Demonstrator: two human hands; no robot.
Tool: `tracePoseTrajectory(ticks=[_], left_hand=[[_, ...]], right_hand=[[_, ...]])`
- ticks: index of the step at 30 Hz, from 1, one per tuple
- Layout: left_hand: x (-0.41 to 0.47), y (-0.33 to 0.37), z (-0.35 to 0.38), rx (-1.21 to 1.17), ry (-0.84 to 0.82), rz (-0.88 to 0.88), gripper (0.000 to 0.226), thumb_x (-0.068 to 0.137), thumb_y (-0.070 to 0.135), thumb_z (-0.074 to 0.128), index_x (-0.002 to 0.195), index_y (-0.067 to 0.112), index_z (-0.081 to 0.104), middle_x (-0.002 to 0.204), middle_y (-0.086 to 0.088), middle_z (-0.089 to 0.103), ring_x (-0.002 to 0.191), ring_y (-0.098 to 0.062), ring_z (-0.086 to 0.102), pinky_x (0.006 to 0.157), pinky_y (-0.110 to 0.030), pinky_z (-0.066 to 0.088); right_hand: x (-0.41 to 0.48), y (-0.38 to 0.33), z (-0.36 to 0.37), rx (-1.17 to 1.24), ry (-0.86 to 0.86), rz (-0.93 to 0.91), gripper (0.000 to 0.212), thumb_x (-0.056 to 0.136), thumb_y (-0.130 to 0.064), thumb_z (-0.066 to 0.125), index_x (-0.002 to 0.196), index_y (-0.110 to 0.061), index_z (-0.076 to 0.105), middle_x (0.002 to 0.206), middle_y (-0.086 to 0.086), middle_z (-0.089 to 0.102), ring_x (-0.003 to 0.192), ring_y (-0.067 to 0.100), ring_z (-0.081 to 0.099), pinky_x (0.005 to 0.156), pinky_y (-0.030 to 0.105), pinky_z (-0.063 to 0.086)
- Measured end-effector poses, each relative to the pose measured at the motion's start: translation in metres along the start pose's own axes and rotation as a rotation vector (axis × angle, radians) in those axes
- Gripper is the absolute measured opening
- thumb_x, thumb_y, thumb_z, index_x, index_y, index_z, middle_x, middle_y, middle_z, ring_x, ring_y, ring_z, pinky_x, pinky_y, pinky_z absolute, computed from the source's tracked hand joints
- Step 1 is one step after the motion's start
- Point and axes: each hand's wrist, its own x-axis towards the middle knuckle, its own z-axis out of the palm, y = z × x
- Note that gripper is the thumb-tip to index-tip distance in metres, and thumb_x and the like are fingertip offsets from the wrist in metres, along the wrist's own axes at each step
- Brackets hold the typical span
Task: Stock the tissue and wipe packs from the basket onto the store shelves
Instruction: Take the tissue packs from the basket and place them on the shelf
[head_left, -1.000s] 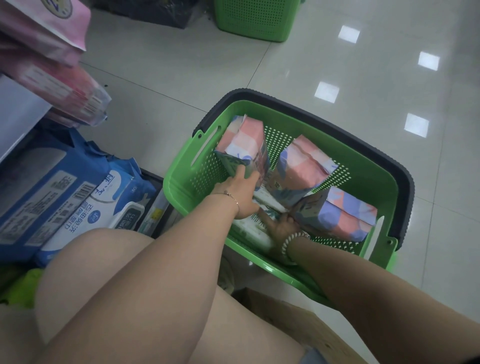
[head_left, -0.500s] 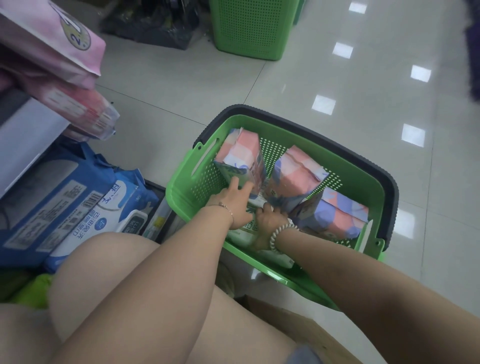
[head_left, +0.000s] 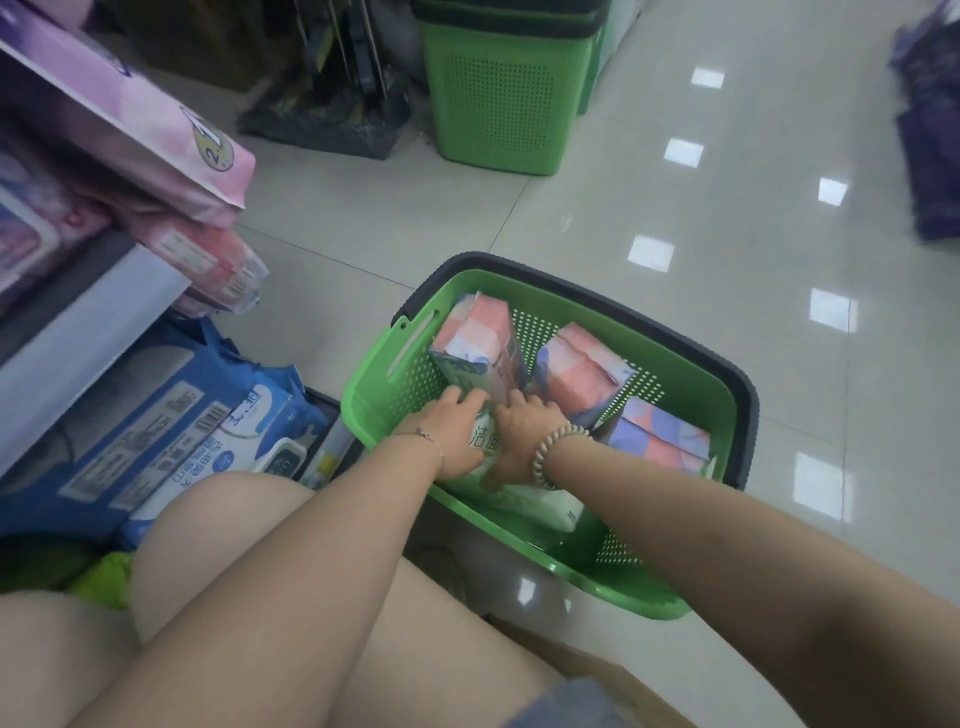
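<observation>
Ok, left of the fingers: lower shelf (head_left: 78, 332), two blue wipe packs (head_left: 156, 415) showing under it. Basket (head_left: 374, 384) sits on the floor with both hands inside. Left hand (head_left: 452, 436) and right hand (head_left: 524, 441) are side by side on one white pack (head_left: 550, 506). Fingers (head_left: 467, 402) of both curl over its far end, apparently gripping. Pack lies flat beneath them, long axis running from the near wall out to the fingertips; neither hand is nearer. Just beyond and right of the fingers: three pink-and-blue packs (head_left: 582, 369), one upright, two tipped. Count: one white, three pink-and-blue. Lift probably goes up, then left to the shelf.
</observation>
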Motion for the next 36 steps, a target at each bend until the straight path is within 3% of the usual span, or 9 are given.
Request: tracePoseTrajectory(ticks=[5,10,16,20,24,29,36], left_hand=[[-0.009,0.000,-0.016,0.082,0.020,0.020,0.070,0.085,0.029,0.064,0.144,0.029,0.027,0.137,-0.004,0.038,0.115,-0.026,0.051,0.092,-0.047,0.050],[-0.025,-0.002,-0.032,0.165,0.054,0.040,0.079,0.083,0.024,0.065,0.150,0.032,0.023,0.146,-0.001,0.037,0.128,-0.024,0.044,0.099,-0.044,0.045],[-0.051,-0.007,-0.052,0.305,0.176,-0.043,0.084,0.082,0.020,0.064,0.150,0.032,0.017,0.144,0.000,0.042,0.126,-0.026,0.047,0.096,-0.044,0.045],[-0.066,-0.012,-0.064,0.258,0.277,-0.128,0.075,0.082,0.027,0.064,0.146,0.028,0.024,0.138,-0.003,0.046,0.121,-0.025,0.049,0.095,-0.044,0.044],[-0.081,-0.018,-0.077,0.222,0.329,-0.143,0.080,0.080,0.035,0.067,0.147,0.027,0.023,0.143,-0.003,0.041,0.127,-0.027,0.045,0.099,-0.045,0.043],[-0.106,-0.023,-0.098,0.208,0.414,-0.119,0.099,0.070,0.048,0.076,0.148,0.032,0.017,0.148,0.001,0.033,0.128,-0.029,0.041,0.100,-0.046,0.040],[-0.147,-0.037,-0.121,0.319,0.550,-0.162,0.120,0.058,0.044,0.084,0.150,0.033,0.008,0.151,0.002,0.019,0.130,-0.033,0.038,0.100,-0.049,0.038]], right_hand=[[-0.012,0.004,-0.029,0.012,0.041,-0.034,0.098,0.058,-0.074,0.069,0.135,-0.018,0.046,0.125,0.008,0.048,0.111,0.029,0.050,0.097,0.049,0.046],[-0.022,0.009,-0.056,0.053,0.046,-0.082,0.077,0.058,-0.073,0.069,0.111,-0.018,0.059,0.114,0.003,0.048,0.089,0.019,0.053,0.076,0.040,0.057],[-0.032,0.012,-0.084,0.086,0.091,-0.082,0.075,0.055,-0.076,0.068,0.103,-0.020,0.056,0.097,-0.002,0.048,0.078,0.014,0.055,0.063,0.033,0.058],[-0.045,0.009,-0.104,0.083,0.169,-0.107,0.073,0.055,-0.075,0.069,0.100,-0.020,0.052,0.095,-0.005,0.044,0.078,0.013,0.054,0.064,0.032,0.057],[-0.058,0.003,-0.125,-0.009,0.316,-0.207,0.086,0.054,-0.074,0.069,0.117,-0.019,0.052,0.103,-0.002,0.045,0.087,0.015,0.048,0.076,0.036,0.055],[-0.075,-0.008,-0.150,-0.053,0.436,-0.316,0.088,0.057,-0.072,0.070,0.122,-0.016,0.051,0.104,-0.002,0.043,0.087,0.016,0.044,0.083,0.038,0.050],[-0.092,-0.027,-0.180,-0.009,0.587,-0.419,0.093,0.053,-0.069,0.072,0.125,-0.015,0.050,0.106,0.000,0.048,0.088,0.019,0.050,0.082,0.038,0.050]])
